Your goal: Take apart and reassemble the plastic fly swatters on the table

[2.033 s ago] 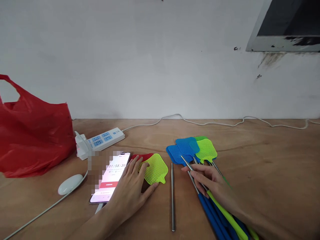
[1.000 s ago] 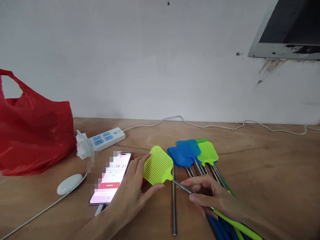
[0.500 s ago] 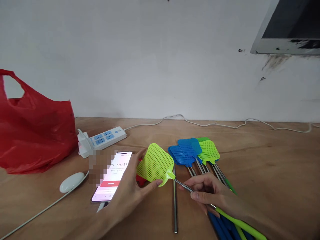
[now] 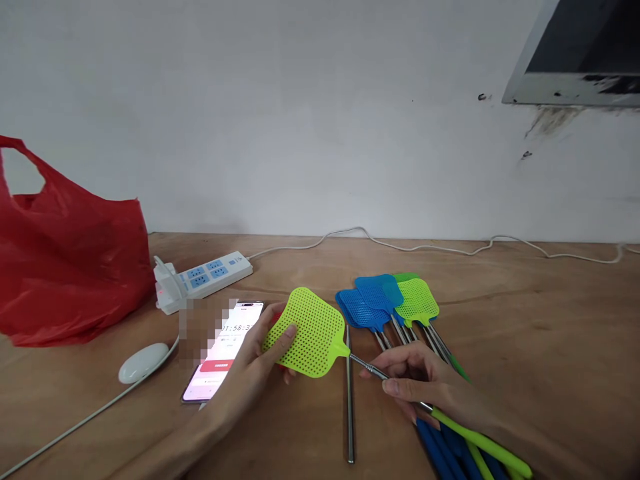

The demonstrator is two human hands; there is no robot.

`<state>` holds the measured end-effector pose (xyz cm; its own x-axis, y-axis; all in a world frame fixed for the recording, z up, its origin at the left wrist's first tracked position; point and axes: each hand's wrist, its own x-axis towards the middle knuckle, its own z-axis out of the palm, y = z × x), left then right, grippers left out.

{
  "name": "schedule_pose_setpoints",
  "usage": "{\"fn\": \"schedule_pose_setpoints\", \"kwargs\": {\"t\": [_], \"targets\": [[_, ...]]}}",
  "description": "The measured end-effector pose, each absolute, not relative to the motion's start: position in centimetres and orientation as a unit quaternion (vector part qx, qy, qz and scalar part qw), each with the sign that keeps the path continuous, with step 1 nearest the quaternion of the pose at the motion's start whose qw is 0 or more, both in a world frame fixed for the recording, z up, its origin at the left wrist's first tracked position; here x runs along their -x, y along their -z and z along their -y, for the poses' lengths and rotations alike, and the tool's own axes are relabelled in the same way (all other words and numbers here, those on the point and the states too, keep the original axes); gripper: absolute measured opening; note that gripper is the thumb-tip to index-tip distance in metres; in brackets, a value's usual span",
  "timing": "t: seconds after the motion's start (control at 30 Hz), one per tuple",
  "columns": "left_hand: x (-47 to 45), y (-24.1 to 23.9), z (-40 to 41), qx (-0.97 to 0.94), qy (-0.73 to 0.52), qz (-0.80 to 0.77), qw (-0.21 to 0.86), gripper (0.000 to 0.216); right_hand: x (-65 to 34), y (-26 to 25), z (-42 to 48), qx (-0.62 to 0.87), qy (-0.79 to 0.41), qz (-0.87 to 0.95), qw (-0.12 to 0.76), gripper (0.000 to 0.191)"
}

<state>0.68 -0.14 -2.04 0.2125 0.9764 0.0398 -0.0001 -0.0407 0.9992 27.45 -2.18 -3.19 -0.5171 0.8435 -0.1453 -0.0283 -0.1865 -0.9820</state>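
My left hand (image 4: 250,380) grips the yellow-green mesh head (image 4: 307,331) of a fly swatter, thumb on top, lifted off the wooden table (image 4: 525,333). My right hand (image 4: 425,387) pinches that swatter's thin metal rod (image 4: 367,367), whose yellow-green handle (image 4: 480,443) trails off to the lower right. The rod's tip sits in the head's neck. A red piece is partly hidden under the head. A loose metal rod (image 4: 349,400) lies on the table between my hands.
Several finished blue and green swatters (image 4: 387,300) lie fanned to the right. A lit phone (image 4: 224,353) lies beside my left hand, with a white mouse-shaped object (image 4: 143,362), a power strip (image 4: 200,275) and a red plastic bag (image 4: 65,267) to the left. A cable (image 4: 425,249) runs along the wall.
My right hand took one yellow-green-handled rod from the pile and brought it left. My left hand lifted the yellow-green head off the table, and the rod tip met its neck.
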Motion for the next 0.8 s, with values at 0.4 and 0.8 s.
{"fn": "schedule_pose_setpoints", "kwargs": {"t": [0.4, 0.8], "targets": [[-0.21, 1.93, -0.50, -0.540, -0.407, -0.407, 0.614, 0.051, -27.95, 4.02, 1.75, 0.355, -0.690, 0.554, 0.303, 0.037], [-0.41, 2.08, -0.05, -0.556, -0.390, -0.399, 0.616, 0.052, -27.78, 3.69, 2.05, 0.398, -0.661, 0.554, 0.313, 0.034]]}}
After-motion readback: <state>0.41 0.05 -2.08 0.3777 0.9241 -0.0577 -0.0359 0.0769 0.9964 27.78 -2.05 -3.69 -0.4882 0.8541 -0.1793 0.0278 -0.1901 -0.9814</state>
